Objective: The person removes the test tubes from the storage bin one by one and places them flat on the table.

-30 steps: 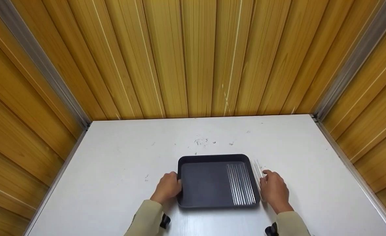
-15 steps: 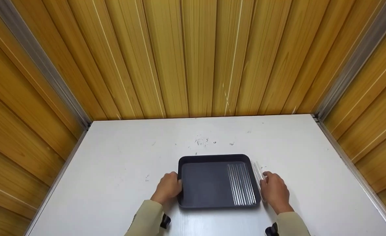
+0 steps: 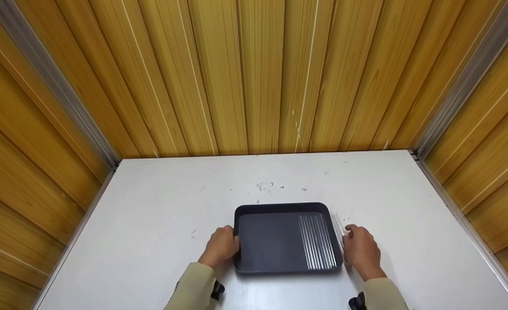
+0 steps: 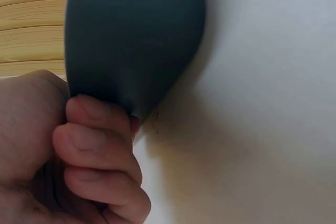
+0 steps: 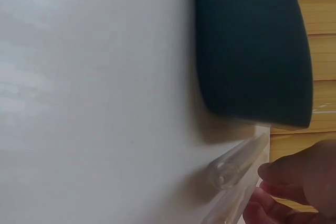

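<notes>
Observing over the head and wrist feeds, I take the dark rectangular tray [image 3: 271, 241] as my landmark; it sits on the white tabletop [image 3: 172, 202]. Inside the tray, against its right side, I record a row of clear rods [image 3: 317, 243] lying parallel, running from near the far wall to the near wall; the rest of the tray floor is bare. The left hand [image 3: 219, 244] grips the tray's left wall, thumb over the rim, fingers curled on the outside. Just outside the tray's right wall, I note two clear tubes in the right wrist view: a nearer tube [image 5: 226, 174], its round end toward the camera, and a second tube [image 5: 229, 208], farther from the tray and partly cut off by the frame edge. The right hand [image 3: 361, 247] is beside these, right of the tray, fingers bent; I cannot tell whether it pinches the second tube or only lies against it. Beyond the tray's far side, small dark marks [image 3: 264, 186] spot the tabletop, and behind them rises a wood-grain panel wall [image 3: 258, 77].
</notes>
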`<state>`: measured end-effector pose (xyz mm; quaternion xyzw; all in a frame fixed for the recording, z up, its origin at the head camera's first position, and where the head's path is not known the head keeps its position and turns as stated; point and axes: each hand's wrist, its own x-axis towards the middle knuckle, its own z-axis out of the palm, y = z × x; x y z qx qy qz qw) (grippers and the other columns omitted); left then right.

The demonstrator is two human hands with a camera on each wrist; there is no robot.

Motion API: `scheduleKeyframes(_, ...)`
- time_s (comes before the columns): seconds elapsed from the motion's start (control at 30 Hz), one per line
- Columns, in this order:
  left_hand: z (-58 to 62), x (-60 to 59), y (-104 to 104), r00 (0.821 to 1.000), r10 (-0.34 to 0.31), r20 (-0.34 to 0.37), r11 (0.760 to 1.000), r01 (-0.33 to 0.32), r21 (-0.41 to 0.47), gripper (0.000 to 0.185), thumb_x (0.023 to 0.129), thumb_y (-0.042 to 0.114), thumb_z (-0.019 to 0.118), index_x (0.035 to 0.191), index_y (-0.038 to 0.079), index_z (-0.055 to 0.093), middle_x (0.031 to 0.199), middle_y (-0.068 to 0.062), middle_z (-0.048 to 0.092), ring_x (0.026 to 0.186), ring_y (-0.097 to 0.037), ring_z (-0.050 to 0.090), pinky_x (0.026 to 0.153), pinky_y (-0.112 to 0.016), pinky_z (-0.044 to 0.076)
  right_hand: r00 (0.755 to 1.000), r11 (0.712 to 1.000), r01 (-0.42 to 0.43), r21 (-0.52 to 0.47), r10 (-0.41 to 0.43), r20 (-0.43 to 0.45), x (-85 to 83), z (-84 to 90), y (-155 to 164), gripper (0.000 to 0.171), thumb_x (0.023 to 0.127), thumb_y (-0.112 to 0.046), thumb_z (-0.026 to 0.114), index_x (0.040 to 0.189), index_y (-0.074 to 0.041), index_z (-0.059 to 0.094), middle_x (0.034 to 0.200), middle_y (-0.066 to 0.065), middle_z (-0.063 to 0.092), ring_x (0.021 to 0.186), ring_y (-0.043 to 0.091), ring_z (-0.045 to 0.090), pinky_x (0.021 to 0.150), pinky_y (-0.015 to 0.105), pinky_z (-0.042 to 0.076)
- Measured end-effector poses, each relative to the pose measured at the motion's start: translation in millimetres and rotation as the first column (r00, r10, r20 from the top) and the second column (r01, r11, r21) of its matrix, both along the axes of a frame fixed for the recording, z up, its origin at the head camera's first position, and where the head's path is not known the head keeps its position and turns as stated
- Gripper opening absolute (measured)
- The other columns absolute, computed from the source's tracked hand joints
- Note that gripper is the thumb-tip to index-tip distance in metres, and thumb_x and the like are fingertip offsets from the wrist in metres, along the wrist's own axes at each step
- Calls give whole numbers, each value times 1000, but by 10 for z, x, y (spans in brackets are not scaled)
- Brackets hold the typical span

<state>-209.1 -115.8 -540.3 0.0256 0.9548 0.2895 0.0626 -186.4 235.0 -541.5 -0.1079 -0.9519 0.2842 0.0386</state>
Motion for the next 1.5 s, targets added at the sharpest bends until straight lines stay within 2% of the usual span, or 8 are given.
scheduleKeyframes(0.37,4,-7,-42,1000,12,24,1000,-12,-8,17,89,9,55,93,-6,61,77,-12,60,65,-21,53,60,-36,44,999,1000,-9,22,10,-42,-3,48,-76,31,89,-9,61,118,2,62,97,14,64,87,30,62,68,45,47)
scheduleKeyframes(0.6,14,-6,-64,998,37,47,999,-36,-14,22,90,10,54,100,-8,61,82,-14,62,68,-22,55,65,-39,47,998,1000,-20,24,21,-64,-21,103,-150,30,89,-9,62,118,1,62,97,12,63,84,27,61,65,41,45)
scheduleKeyframes(0.8,27,6,-70,998,46,38,999,-45,-24,21,89,10,55,97,-8,62,84,-15,63,69,-23,54,66,-41,48,995,1000,-26,13,27,-98,-18,145,-196,28,90,-8,61,116,2,63,96,13,64,85,28,61,65,41,45)
scheduleKeyframes(1.17,16,-28,-25,995,73,60,997,-73,-11,20,90,11,54,96,-6,62,83,-14,62,70,-23,54,67,-40,48,979,993,-118,-25,112,-172,-87,291,-338,26,89,-2,61,115,3,64,94,12,64,81,24,60,67,37,45)
scheduleKeyframes(1.5,-6,-20,27,999,29,28,999,-29,-16,19,89,9,55,95,-7,62,82,-16,63,67,-22,54,64,-41,47,970,981,-190,-40,181,-163,-80,329,-548,26,90,-3,62,115,4,63,93,12,64,84,23,60,73,39,49)
